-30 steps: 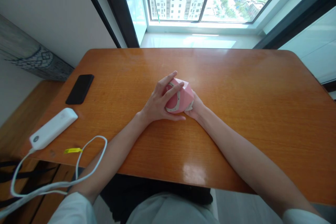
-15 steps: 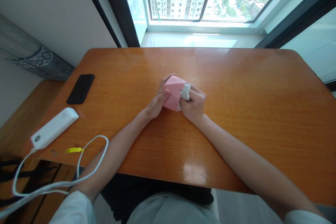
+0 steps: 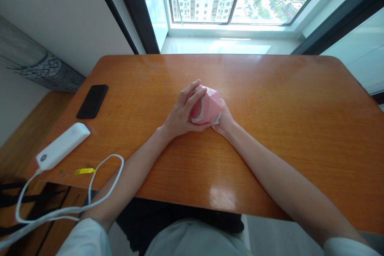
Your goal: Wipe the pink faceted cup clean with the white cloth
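A pink faceted object [image 3: 212, 104], like a small geometric pot, is held between both hands above the middle of the wooden table. Its rounded side, edged with a pale curved band, faces left. My left hand [image 3: 181, 114] grips that side, with fingers over the top and the thumb along the bottom. From the right, my right hand [image 3: 224, 119] clasps the object, its fingers mostly hidden behind it. A bit of white cloth or tissue [image 3: 216, 119] shows between the right hand and the object's lower edge.
On the table [image 3: 270, 136], a black phone [image 3: 92, 101] lies at the left. Nearer is a white power bank [image 3: 63, 146] with a white cable [image 3: 60, 213] looping over my left forearm. A yellow tag [image 3: 85, 171] hangs on the cable. A window [image 3: 234, 0] stands beyond the table.
The pink object has turned, so its rounded, pale-edged side now faces left. My left hand has shifted over it, and the right hand with the white cloth has moved from its face to its lower right.
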Motion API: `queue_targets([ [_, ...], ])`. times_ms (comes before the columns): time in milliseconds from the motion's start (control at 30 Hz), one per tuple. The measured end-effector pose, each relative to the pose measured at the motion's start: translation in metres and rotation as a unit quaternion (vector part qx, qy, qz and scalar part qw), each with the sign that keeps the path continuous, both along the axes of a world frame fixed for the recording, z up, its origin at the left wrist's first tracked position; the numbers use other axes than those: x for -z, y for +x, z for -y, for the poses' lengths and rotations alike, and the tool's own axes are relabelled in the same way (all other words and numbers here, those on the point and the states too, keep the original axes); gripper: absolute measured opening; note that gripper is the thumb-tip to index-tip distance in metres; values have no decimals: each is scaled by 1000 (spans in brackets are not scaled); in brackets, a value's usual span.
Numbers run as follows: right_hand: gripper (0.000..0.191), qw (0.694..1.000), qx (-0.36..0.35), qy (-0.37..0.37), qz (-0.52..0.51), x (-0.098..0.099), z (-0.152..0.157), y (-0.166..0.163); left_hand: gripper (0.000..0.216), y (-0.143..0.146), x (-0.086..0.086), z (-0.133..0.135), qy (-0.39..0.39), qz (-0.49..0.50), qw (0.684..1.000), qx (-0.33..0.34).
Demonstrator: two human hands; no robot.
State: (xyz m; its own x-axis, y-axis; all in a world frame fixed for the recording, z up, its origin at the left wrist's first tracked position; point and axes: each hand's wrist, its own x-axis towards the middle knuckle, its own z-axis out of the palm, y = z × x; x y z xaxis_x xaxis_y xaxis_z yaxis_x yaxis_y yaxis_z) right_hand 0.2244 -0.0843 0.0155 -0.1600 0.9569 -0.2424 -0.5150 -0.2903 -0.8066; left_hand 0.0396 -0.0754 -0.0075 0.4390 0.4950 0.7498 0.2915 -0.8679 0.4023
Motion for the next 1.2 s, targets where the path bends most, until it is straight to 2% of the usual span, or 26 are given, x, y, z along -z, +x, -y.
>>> queue_targets([
  [67,34,995,49,63,63,3,4,-2,112,0,1,-1,-7,22,1000,6],
  [133,39,973,92,146,153,4,8,-3,107,0,4,-1,-54,53,997,10],
  [233,41,909,149,270,280,1,16,-5,97,0,8,1,-166,98,981,18],
  [300,43,872,175,319,328,-2,19,-6,87,-1,9,3,-232,118,965,21],
  [333,45,864,178,327,339,-4,20,-6,82,-2,9,4,-261,121,957,19],
  [400,46,871,172,311,339,-6,20,-7,77,-3,9,5,-303,119,945,11],
  [467,45,893,162,270,320,-6,18,-7,81,-4,9,6,-306,108,946,10],
  [600,45,939,132,185,257,0,11,-3,116,-6,7,1,-181,51,982,23],
  [700,47,962,119,144,199,7,6,-1,139,-10,4,-4,-80,0,997,24],
  [800,47,979,114,99,133,8,1,0,136,-14,3,-8,-20,-27,999,15],
  [900,47,988,111,68,86,5,-3,0,123,-16,8,-10,-12,-58,998,-7],
  [1033,44,990,99,62,80,0,-4,0,113,-15,15,-10,-15,-79,997,-15],
  [1200,43,990,98,60,79,-1,-1,0,107,-13,9,-6,-1,-81,997,-22],
])
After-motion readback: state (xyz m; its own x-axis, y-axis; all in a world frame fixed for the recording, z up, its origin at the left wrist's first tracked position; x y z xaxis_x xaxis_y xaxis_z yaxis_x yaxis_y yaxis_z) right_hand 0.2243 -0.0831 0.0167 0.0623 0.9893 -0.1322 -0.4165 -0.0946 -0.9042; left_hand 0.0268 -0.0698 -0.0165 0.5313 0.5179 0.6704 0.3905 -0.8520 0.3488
